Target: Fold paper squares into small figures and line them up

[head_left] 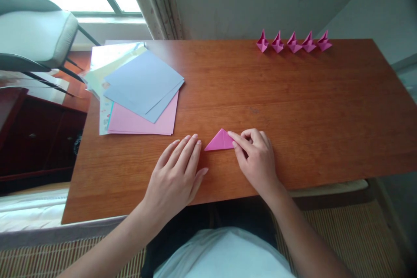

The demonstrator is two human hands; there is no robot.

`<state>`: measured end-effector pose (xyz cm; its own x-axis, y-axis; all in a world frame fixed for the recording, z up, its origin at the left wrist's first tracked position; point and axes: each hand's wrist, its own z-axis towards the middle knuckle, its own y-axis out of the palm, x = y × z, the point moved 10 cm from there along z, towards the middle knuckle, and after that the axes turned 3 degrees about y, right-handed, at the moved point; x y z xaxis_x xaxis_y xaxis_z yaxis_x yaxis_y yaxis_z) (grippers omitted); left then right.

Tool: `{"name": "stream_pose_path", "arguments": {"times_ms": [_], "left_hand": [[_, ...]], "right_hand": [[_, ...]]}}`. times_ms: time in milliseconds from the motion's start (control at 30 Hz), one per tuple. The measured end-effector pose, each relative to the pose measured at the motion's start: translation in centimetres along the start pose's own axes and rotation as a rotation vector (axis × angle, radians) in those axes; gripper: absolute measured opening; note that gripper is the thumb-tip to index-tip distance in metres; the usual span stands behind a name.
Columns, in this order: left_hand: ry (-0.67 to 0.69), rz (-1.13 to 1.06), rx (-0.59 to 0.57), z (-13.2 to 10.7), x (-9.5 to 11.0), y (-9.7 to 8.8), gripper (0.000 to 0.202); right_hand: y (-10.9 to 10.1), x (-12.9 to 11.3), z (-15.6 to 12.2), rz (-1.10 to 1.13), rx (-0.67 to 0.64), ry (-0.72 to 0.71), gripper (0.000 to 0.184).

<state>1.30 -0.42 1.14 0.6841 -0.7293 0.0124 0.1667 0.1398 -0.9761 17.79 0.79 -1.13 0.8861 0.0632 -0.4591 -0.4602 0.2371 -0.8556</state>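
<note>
A small pink paper [219,140], folded into a triangle with its point away from me, lies flat on the wooden table near its front edge. At its right corner, my right hand [257,156] pinches it between thumb and index finger, the other fingers curled. Just left of the paper rests my left hand [179,167], palm down with fingers stretched out and the thumb apart. It holds nothing, and a narrow gap separates its fingertips from the triangle's left corner.
Blue-grey sheets [145,82] overlap pink sheets [143,121] and a pale patterned packet [104,113] at the table's left. Several pink folded paper figures [294,43] stand in a row along the back edge. A chair [35,34] is beyond the left side.
</note>
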Motion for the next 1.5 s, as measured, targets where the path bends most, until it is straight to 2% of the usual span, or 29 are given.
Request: {"name": "stream_pose_path", "arguments": {"times_ms": [100,200,367,767,900,1033,1200,1500], "left_hand": [[0.033,-0.022,0.064,1.4,1.3,-0.5,0.045],[0.057,-0.051,0.026,3.3,2.3,-0.1,0.037],[0.044,-0.053,-0.008,5.3,2.4,0.7,0.033],[-0.034,-0.239,0.029,5.8,0.4,1.8,0.032],[0.06,-0.211,0.005,6.0,1.0,1.8,0.031],[0.174,-0.124,-0.076,6.3,1.6,2.0,0.024],[0.235,-0.062,-0.146,6.7,2.0,1.9,0.027],[0.269,0.026,-0.058,6.1,2.8,1.6,0.026]], "right_hand": [[-0.2,0.1,0.0,0.023,-0.003,0.01,0.032],[-0.3,0.4,-0.1,0.09,-0.004,0.027,0.032],[-0.4,0.7,-0.2,0.133,0.007,0.047,0.027],[0.0,0.4,0.0,0.082,-0.042,0.007,0.023],[0.0,0.2,0.0,0.055,-0.049,-0.015,0.021],[0.1,0.3,0.1,0.073,-0.069,-0.017,0.022],[-0.1,0.2,-0.1,0.071,-0.062,-0.033,0.025],[-0.9,0.5,-0.9,-0.04,-0.011,-0.061,0.025]]}}
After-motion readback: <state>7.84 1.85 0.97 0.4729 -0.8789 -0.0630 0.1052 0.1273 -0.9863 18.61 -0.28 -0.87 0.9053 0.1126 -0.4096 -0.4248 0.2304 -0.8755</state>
